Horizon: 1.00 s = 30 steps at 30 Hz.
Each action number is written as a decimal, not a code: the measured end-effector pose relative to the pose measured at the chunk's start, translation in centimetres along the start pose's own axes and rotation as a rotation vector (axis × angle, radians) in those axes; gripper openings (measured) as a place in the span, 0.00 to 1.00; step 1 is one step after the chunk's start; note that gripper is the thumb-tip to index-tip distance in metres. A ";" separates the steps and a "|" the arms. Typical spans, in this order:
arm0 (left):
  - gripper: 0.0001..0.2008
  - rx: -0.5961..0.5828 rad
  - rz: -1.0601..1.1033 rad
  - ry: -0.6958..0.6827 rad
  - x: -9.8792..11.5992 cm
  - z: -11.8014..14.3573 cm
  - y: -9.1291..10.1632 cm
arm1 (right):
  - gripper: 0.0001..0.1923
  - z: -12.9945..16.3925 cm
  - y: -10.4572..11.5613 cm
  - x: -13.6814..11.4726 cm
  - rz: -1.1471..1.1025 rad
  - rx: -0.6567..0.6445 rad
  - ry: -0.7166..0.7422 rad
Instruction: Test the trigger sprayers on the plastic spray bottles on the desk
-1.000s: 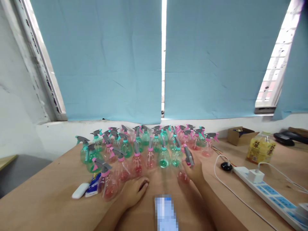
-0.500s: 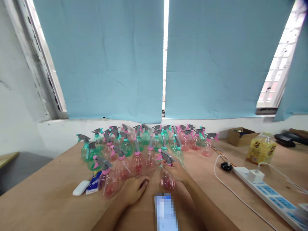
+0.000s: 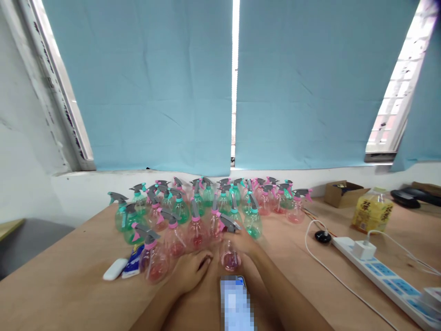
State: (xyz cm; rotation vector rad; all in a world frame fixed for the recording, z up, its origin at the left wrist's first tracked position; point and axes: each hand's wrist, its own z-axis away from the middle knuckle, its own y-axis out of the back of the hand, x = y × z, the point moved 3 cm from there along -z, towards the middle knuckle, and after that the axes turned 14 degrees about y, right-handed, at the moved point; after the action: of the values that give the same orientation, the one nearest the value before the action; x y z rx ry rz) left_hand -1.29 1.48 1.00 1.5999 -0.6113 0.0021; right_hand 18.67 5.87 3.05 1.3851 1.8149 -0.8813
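Note:
My right hand point(image 3: 237, 240) is wrapped round the neck of a clear pink spray bottle point(image 3: 231, 261) with a grey and pink trigger head. The bottle is upright, its base at table level just beyond a phone point(image 3: 236, 301) with a blurred screen. To the left, my left hand point(image 3: 191, 270) rests on the table, fingers loosely bent with a gap at the thumb and nothing visible in it. Close to it stands another pink spray bottle point(image 3: 154, 265). Behind both hands are several more pink and green bottles, among them a green one point(image 3: 254, 224) right of my right hand.
On the left lie a white rounded case point(image 3: 115, 269) and a blue packet point(image 3: 133, 264). A power strip point(image 3: 386, 278) with white cables, a black round object point(image 3: 323, 236), a yellow-labelled jug point(image 3: 372, 212) and a cardboard box point(image 3: 344, 195) occupy the right side.
My right hand and the pink spray bottle have shifted a little to the left, showing more of the green bottle behind. My left hand stays in place.

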 end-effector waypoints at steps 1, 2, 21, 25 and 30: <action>0.15 -0.003 0.003 -0.001 0.0 0.0 0.0 | 0.08 0.0 0.0 0.2 0.006 0.032 -0.023; 0.15 -0.008 0.006 -0.002 0.1 0.0 0.0 | 0.08 0.0 0.0 0.3 0.006 0.056 -0.033; 0.15 -0.013 0.003 -0.001 0.0 0.0 -0.1 | 0.07 0.5 -0.5 -1.3 -0.059 -0.081 -0.015; 0.16 -0.012 0.000 -0.003 0.0 -0.1 -0.1 | 0.11 0.5 -0.4 -1.2 -0.059 -0.088 -0.017; 0.16 -0.011 0.008 -0.004 0.1 0.0 0.0 | 0.01 0.5 -0.2 -0.7 0.005 -0.034 -0.032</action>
State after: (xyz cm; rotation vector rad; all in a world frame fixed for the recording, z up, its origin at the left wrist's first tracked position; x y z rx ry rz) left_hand -1.17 1.48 1.01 1.5874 -0.6194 0.0018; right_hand 18.65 5.03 3.35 1.3465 1.7934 -0.8619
